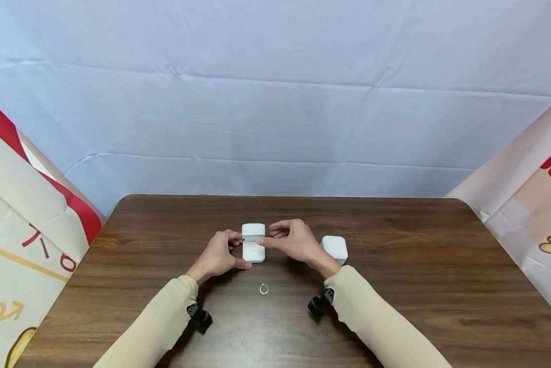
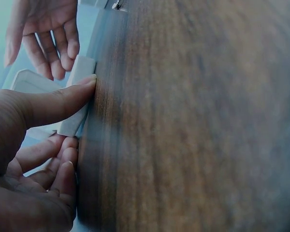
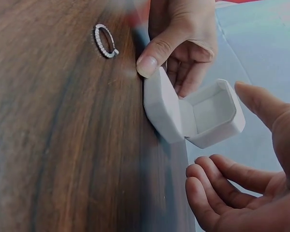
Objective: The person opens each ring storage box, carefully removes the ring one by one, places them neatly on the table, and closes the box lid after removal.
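Observation:
A white ring box [image 1: 254, 252] stands on the table with its lid [image 3: 217, 113] raised on the hinge. My left hand [image 1: 217, 254] holds the box's base [image 3: 163, 107] at the left, thumb at the near corner and fingers along the side. To the right, my right hand [image 1: 294, 242] is beside the lid, its thumb [image 3: 261, 101] at the lid's edge; whether it touches cannot be told. The other fingers of that hand are loosely bent with nothing in them. A silver ring [image 1: 263, 289] set with small clear stones lies on the table, nearer me than the box.
A second white box [image 1: 334, 248] with rounded corners sits on the wooden table [image 1: 417, 266], just right of my right wrist. A pale cloth [image 1: 275, 117] hangs behind the table's far edge. Printed cloths hang at both sides.

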Available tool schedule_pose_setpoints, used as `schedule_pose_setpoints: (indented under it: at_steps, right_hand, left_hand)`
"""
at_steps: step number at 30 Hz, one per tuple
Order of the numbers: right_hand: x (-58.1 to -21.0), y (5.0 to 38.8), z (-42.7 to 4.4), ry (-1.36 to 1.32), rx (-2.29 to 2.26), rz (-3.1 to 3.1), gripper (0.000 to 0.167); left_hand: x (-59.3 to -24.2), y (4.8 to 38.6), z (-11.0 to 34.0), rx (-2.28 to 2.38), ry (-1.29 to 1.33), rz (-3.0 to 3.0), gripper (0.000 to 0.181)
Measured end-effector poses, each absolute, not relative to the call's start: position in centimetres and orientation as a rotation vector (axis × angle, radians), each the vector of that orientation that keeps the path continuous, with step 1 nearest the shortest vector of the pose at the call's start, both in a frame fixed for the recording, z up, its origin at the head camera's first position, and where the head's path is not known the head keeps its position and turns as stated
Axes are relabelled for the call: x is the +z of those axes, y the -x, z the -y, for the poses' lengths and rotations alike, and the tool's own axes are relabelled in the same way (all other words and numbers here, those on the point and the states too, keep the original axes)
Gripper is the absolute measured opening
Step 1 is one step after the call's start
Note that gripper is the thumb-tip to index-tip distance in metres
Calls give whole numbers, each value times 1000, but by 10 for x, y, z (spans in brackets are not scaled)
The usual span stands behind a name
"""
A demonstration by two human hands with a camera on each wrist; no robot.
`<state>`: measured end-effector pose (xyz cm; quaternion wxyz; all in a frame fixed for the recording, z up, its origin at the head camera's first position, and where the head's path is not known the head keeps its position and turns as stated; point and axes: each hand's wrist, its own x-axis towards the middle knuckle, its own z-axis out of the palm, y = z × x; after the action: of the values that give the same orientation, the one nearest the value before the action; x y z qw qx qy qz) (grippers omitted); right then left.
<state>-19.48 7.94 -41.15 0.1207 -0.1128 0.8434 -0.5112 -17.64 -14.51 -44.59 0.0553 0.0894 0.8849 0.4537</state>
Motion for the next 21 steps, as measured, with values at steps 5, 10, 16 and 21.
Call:
schedule_pose_setpoints:
  at_steps: [5,10,16,21]
  right_hand:
    - [-412,198,-76,310,-1494,-2458,55]
    - [-412,201,-72,301,-1518,-2450,54]
    - [-412,202,-69,261,-1532,-2440,54]
    - [-412,204,-68,246,-1534,-2425,56]
  left_hand:
    - [-445,176,146,1372,-276,-2686,64]
    - [-445,177,145,1382,-270,-2682,64]
    - [-444,176,145,1385,-281,-2681,64]
    - [-444,176,145,1386,-278,-2684,64]
